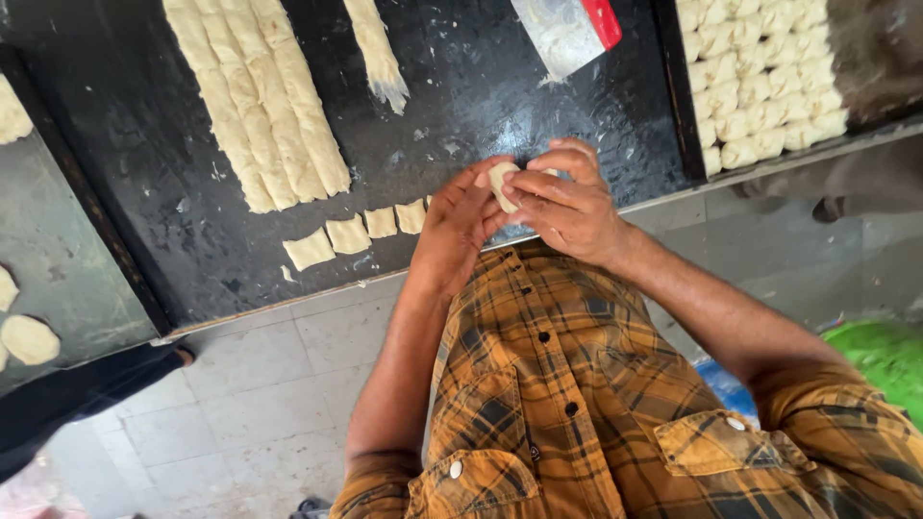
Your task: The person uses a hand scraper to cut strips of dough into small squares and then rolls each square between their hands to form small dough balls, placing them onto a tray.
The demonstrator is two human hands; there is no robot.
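Nearest the lens we are seeing our own orange plaid shirt [567, 384], with both forearms reaching up to the work surface edge. We are pinching one small dough piece [503, 185] between both hands, held in the air just over the near edge of the black worktop [144, 144]. Our left hand [460, 223] is cupping it from below and behind, fingers narrow and curled around it; our right hand [567, 202] is closing over the front, fingertips pressing on the dough.

Moving outward: just left of the hands we are seeing a short row of cut squares [356, 231] lying flat on the worktop, apart from each other by small gaps. Farther up, long uncut dough strips [260, 106] are lying side by side, plus one shorter strip [375, 48] near a red-handled scraper [567, 31].

Upper right, a dark tray [673, 96] is holding many shaped pieces [760, 82] packed in rows. Far left, flat dough rounds [29, 338] are sitting on a grey surface.

Progress, judging by the layout: a good share looks shaped already, one piece is in hand, and the cut squares and long strips are remaining.
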